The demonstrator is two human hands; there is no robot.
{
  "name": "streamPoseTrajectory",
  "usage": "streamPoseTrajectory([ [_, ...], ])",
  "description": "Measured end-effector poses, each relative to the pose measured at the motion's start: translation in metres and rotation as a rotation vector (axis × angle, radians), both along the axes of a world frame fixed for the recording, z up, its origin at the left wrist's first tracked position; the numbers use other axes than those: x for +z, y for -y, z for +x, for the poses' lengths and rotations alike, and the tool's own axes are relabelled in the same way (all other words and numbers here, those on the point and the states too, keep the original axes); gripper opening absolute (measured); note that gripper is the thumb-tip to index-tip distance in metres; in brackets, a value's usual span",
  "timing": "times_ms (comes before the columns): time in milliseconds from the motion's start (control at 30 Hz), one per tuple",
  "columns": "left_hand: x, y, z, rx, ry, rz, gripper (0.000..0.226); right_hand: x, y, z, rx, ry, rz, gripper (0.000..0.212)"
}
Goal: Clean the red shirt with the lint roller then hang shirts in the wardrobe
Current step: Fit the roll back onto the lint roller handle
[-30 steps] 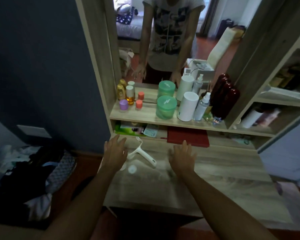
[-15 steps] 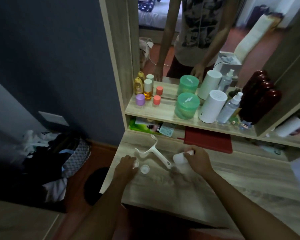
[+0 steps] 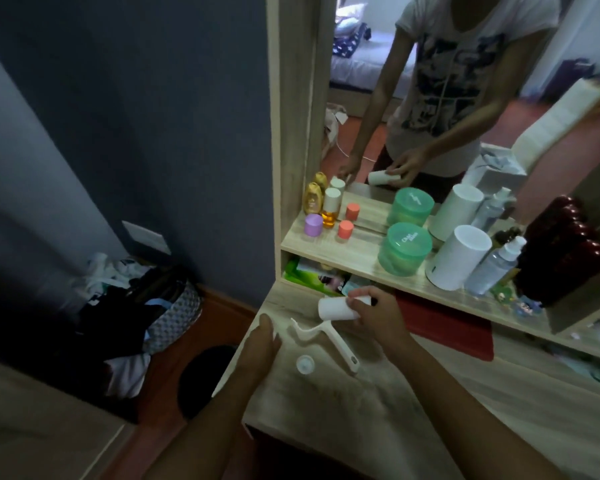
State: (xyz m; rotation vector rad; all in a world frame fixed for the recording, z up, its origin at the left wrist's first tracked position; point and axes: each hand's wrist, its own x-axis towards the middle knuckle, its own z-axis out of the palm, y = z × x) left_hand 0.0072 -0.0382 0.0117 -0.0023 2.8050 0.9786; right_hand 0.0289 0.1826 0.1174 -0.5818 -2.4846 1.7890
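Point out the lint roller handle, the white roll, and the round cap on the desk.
lint roller handle (image 3: 336, 344): head view, middle of the white shaft.
white roll (image 3: 335, 308): head view, bare side wall, left of the right hand's fingers.
round cap (image 3: 305, 364): head view, centre of top.

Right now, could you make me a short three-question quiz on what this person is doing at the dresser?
1. True or false: the right hand holds the white roll.
2. Where is the lint roller handle? A) on the desk B) on the shelf beside the green jar C) in the left hand
3. What small round white thing lies near the handle?

Key: 1 true; 2 A; 3 a cap.
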Motion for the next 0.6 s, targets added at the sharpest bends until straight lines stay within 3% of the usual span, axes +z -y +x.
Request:
streamPoseTrajectory([
  [67,0.025,0.002,-0.001,0.107,-0.043,0.122,0.026,0.014,0.015,-0.008,0.035,-0.037,-0.054,0.011],
  [133,0.057,0.002,-0.004,0.215,-0.049,0.426,0.018,0.028,0.031,-0.014,0.07,-0.068,-0.142,0.01],
  [267,0.118,0.0,-0.013,0.313,-0.022,0.794,0.02,0.053,0.064,-0.018,0.156,-0.129,-0.174,0.012],
  [467,0.155,0.008,-0.007,0.305,-0.076,0.875,0.047,0.071,0.093,-0.014,0.211,-0.224,-0.253,0.011],
  [600,0.166,0.009,-0.001,0.412,0.061,0.98,0.061,0.076,0.1,-0.005,0.178,-0.231,-0.315,0.009],
])
